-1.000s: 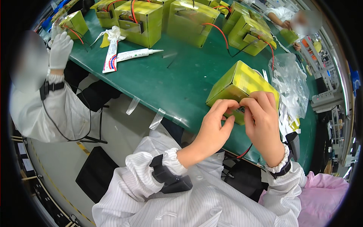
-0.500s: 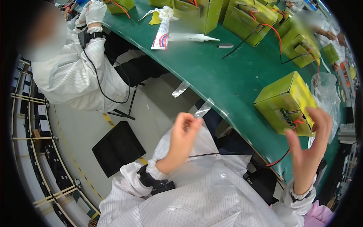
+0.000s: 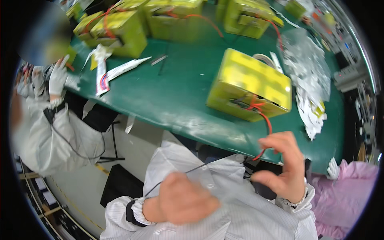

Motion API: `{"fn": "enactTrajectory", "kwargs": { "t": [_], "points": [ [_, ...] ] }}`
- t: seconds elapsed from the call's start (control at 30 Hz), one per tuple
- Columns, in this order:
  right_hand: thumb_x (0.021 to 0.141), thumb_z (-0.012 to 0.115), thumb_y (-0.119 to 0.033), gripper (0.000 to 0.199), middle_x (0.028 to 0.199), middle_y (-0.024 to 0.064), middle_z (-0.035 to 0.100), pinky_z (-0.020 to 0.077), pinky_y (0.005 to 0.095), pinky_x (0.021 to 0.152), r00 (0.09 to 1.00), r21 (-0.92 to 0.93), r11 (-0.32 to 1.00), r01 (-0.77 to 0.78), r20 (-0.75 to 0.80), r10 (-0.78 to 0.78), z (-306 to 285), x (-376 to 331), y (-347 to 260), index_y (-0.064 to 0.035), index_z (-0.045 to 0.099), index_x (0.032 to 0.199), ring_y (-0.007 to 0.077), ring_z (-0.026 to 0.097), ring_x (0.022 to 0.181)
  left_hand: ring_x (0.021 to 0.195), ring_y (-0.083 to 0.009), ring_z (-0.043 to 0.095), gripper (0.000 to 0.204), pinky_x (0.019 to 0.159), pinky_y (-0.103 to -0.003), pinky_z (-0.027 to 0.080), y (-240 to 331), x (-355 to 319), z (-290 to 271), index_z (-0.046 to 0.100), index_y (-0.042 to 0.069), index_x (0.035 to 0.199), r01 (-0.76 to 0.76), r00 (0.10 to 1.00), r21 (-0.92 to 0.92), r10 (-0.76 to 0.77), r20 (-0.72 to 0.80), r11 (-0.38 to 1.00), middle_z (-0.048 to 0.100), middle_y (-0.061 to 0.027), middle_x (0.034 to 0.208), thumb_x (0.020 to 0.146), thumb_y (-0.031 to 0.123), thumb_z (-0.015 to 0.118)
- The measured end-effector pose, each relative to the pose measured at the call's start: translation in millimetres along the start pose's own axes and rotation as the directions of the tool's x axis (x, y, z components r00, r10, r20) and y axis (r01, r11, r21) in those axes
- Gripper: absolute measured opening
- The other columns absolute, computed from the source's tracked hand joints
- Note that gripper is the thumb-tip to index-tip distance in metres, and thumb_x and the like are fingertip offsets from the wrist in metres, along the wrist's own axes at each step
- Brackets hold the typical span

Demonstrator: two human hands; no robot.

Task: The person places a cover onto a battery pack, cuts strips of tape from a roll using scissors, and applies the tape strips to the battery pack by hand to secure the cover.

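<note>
Yellow box (image 3: 251, 86) on the green table (image 3: 176, 100), up and a little left of the right hand (image 3: 282, 166). Long side slanting from upper left down to lower right. Red wire (image 3: 266, 124) hanging from the box front, down to the right fingertips (image 3: 267, 143); touching or not, hard to tell. Right fingers curled and apart, clamped on nothing. Left hand (image 3: 184, 200) lower, near the chest, blurred; open or closed, cannot tell. Thin black wire (image 3: 176, 176) by it. Right hand much nearer the box.
</note>
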State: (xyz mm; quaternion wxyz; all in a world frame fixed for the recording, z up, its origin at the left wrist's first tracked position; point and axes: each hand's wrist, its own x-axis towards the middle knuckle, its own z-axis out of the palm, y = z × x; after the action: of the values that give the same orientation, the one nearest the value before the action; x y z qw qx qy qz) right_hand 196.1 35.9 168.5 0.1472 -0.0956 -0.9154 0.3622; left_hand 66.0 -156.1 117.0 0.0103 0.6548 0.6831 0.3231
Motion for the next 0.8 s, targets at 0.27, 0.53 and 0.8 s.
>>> {"fn": "enactTrajectory", "kwargs": {
  "t": [0.27, 0.53, 0.8],
  "points": [
    [0.064, 0.075, -0.015, 0.049, 0.092, 0.0044, 0.058, 0.0391, 0.0256, 0.066, 0.962, 0.459, 0.874, -0.157, -0.129, 0.24, -10.6, -36.1, 30.6, -0.0042, 0.054, 0.107, 0.014, 0.052, 0.082, 0.06, -0.0173, 0.046, 0.011, 0.059, -0.029, 0.03, 3.9, 90.0, 14.6, 0.055, 0.008, 0.071, 0.0, 1.0, -0.375, -0.009, -0.021, 0.927, 0.05, -0.0018, 0.066, 0.071, 0.011, 0.066],
    [0.08, 0.061, -0.012, 0.014, 0.069, -0.0014, 0.054, 0.0376, 0.0204, 0.057, 0.859, 0.779, 0.609, -0.147, -0.204, 0.469, -40.8, -17.6, 56.2, 0.0002, 0.056, 0.075, 0.0049, 0.045, 0.064, 0.058, -0.008, 0.04, 0.027, 0.052, -0.024, 0.031, 24.4, 178.4, 2.6, 0.048, 0.0, 0.064, 0.2, 0.962, -0.313, -0.126, 0.241, 0.929, 0.043, -0.0018, 0.058, 0.083, 0.018, 0.056],
    [0.083, 0.056, -0.026, 0.024, 0.079, 0.002, 0.055, 0.0427, 0.0249, 0.064, 0.87, 0.895, 0.413, -0.17, -0.061, 0.49, -46.8, 26.8, 120.2, -0.0029, 0.057, 0.079, 0.0095, 0.05, 0.074, 0.061, -0.0045, 0.038, 0.036, 0.054, -0.021, 0.03, -12.7, 241.3, 27.5, 0.052, -0.001, 0.067, 0.266, 0.884, 0.034, -0.258, 0.39, 0.963, 0.044, 0.0031, 0.063, 0.087, 0.03, 0.052]
  ]
}}
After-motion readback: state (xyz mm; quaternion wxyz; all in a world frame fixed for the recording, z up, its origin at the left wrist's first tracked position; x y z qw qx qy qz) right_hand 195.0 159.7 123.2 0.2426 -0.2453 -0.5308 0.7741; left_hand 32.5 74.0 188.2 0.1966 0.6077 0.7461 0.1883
